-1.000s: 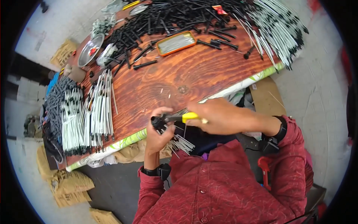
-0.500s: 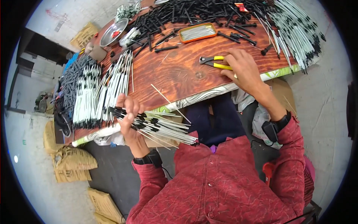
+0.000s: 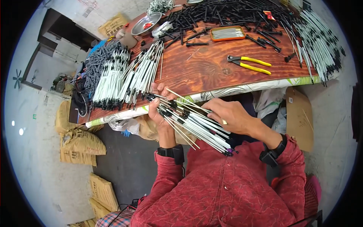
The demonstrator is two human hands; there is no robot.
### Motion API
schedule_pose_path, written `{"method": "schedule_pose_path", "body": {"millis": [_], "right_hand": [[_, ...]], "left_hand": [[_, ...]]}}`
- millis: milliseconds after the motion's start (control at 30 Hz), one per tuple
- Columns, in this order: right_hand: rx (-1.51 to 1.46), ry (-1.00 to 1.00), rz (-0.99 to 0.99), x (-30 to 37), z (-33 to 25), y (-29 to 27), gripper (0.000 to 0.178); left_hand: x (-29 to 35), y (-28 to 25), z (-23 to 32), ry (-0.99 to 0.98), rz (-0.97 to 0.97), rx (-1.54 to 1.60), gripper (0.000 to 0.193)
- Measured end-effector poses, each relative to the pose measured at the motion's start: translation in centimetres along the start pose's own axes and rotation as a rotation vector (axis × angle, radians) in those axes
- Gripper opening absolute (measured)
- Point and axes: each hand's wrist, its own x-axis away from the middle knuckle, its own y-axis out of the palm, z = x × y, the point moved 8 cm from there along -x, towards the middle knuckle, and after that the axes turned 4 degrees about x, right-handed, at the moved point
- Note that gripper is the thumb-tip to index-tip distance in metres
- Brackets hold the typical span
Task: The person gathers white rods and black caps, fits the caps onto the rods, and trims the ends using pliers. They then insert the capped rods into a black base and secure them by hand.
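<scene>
My left hand [image 3: 158,113] is closed round a bundle of thin white rods [image 3: 202,128] with black fittings, held slanting over my lap at the table's near edge. Thin pale sticks poke out along the bundle's side. Against its upper side, my right hand [image 3: 236,119] has its fingers pinched on a thin pale stick [image 3: 181,97]; a pale tip shows below those fingers. Yellow-handled cutting pliers [image 3: 251,65] lie on the table with their handles spread, apart from both hands.
On the wooden table [image 3: 204,77] lie piles of white rods [image 3: 113,79], another rod pile [image 3: 319,41], black plastic parts [image 3: 227,15], an orange-rimmed tin [image 3: 227,34] of thin sticks and a metal bowl [image 3: 146,23]. Sacks [image 3: 83,142] stand on the floor at left.
My right hand has let go of the pliers, leaving them on the table, and moved down left to the bundle, pinching a stick. My view has shifted.
</scene>
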Motion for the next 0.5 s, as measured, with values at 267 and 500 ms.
{"method": "schedule_pose_path", "body": {"millis": [267, 500], "right_hand": [[0.195, 0.056, -0.124, 0.7, 0.4, 2.2, 0.030], [0.007, 0.174, -0.067, 2.5, 6.1, -0.8, 0.043]], "left_hand": [[0.9, -1.6, -1.5, -0.004, 0.295, -0.095, 0.050], [0.0, -3.8, 2.6, 0.019, 0.077, 0.395, 0.026]]}}
